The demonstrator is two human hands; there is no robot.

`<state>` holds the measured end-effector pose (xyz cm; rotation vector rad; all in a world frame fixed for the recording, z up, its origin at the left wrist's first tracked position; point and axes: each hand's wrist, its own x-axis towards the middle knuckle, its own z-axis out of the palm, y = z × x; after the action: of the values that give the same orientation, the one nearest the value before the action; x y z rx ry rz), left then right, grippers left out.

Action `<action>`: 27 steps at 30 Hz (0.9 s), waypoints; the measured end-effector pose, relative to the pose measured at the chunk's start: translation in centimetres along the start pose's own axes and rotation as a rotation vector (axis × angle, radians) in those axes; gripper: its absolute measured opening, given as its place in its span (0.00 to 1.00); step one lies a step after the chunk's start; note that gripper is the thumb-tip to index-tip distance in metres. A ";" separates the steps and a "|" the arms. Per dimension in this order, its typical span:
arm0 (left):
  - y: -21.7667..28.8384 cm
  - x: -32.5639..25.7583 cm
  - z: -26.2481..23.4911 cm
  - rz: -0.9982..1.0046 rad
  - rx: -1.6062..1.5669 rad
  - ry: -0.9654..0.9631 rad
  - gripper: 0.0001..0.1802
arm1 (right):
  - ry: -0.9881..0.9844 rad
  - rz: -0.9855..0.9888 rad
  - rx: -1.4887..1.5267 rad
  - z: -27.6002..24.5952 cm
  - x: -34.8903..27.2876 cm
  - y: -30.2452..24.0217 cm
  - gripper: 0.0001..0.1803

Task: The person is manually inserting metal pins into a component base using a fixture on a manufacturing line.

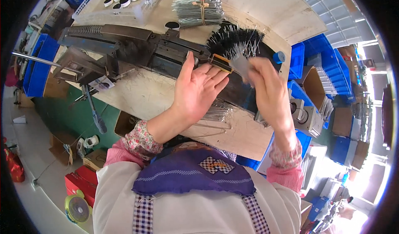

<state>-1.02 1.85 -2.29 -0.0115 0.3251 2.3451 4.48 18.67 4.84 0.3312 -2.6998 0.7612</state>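
My left hand [196,91] is palm up with its fingers stretched out and its thumb raised. Its fingertips lie beside a yellow-edged, dark rectangular piece [221,63] at the end of a dark metal bench machine [164,51]. My right hand [269,86], to the right, is blurred by motion, with its fingers curled round a bundle of thin grey wires [240,62]. The far ends of those wires fan out near the yellow-edged piece. Behind them lies a heap of black-bristled wire brushes [224,36], their bare metal stems sticking out.
A tied bundle of wires [199,9] lies on the wooden bench [129,88]. More bent wires [218,112] lie below my left hand. A white crate [112,13] holds black-topped round pieces. Blue bins [297,59] stand at right, near a blue cap [279,57].
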 end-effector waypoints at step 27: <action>0.1 0.0 0.9 -0.030 0.033 0.020 0.36 | -0.006 0.262 -0.023 -1.6 -0.8 -0.8 0.09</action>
<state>-1.04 2.01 -1.35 -0.0237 0.3709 2.3106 5.84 18.93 6.24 -0.0272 -2.7882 0.7984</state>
